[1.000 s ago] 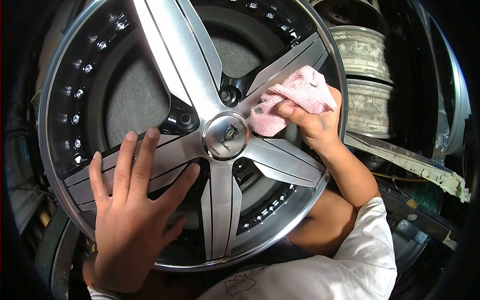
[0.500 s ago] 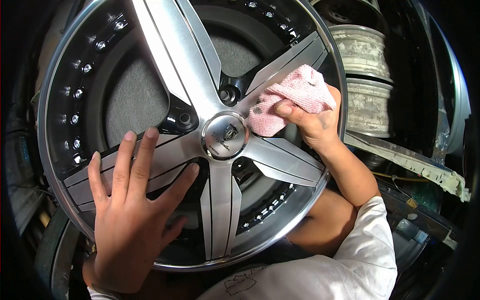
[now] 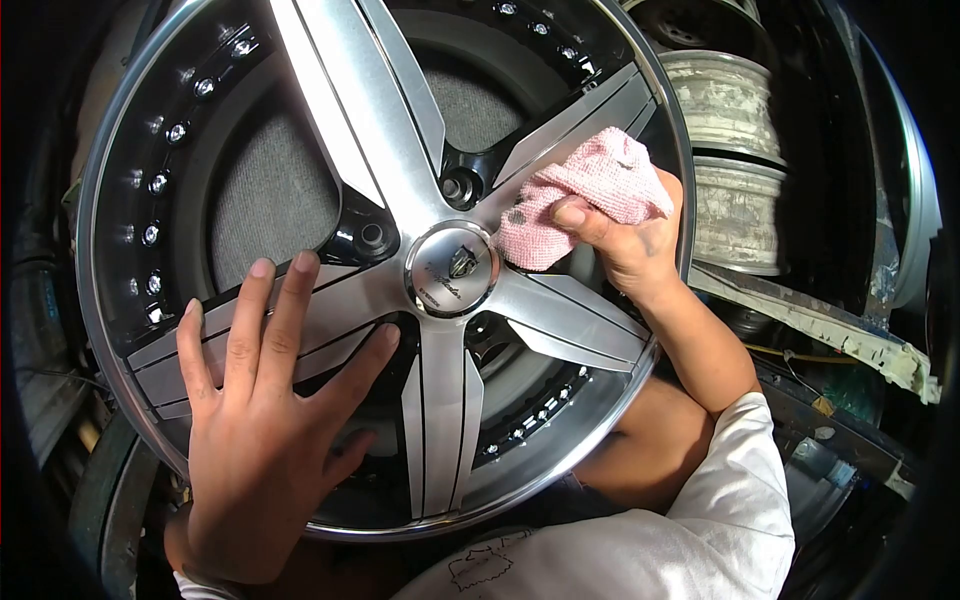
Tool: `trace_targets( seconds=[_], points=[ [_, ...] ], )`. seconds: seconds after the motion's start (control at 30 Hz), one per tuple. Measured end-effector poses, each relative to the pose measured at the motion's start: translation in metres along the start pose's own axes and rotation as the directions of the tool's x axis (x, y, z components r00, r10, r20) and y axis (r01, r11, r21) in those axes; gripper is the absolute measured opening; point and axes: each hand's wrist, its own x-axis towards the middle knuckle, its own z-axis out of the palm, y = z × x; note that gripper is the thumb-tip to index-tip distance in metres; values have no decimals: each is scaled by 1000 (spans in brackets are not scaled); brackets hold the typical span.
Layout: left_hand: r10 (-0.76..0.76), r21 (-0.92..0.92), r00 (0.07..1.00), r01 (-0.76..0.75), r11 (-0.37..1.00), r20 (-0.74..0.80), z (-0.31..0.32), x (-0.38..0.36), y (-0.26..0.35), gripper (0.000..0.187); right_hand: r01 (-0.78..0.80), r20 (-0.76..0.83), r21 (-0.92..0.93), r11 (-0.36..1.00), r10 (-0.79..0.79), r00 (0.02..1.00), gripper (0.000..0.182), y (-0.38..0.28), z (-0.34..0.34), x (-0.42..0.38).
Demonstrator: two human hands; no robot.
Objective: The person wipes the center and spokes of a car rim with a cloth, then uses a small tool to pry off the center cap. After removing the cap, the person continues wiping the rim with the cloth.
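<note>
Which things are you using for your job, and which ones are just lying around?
In use:
The crumpled pink cloth, held in the right hand.
The big silver-and-black five-spoke wheel, under the spread left hand.

Seem to be just lying around:
The scuffed, pale round metal rims, off to the right.
The thin yellow cord below them.

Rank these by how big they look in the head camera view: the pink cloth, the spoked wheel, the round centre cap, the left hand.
1. Spoked wheel
2. Left hand
3. Pink cloth, crumpled
4. Round centre cap
</note>
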Motion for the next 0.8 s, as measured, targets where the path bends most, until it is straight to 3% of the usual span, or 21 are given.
trace_targets(
  seconds=[0.67,0.8],
  points=[
    [-7,32,1000,7,999,0,1,1,2,78,67,-10,-70,995,-68,998,26,5,-1,1],
    [-10,25,1000,9,1000,5,0,1,2,77,-14,-10,-46,999,13,1000,26,0,0,-1]
  ],
)
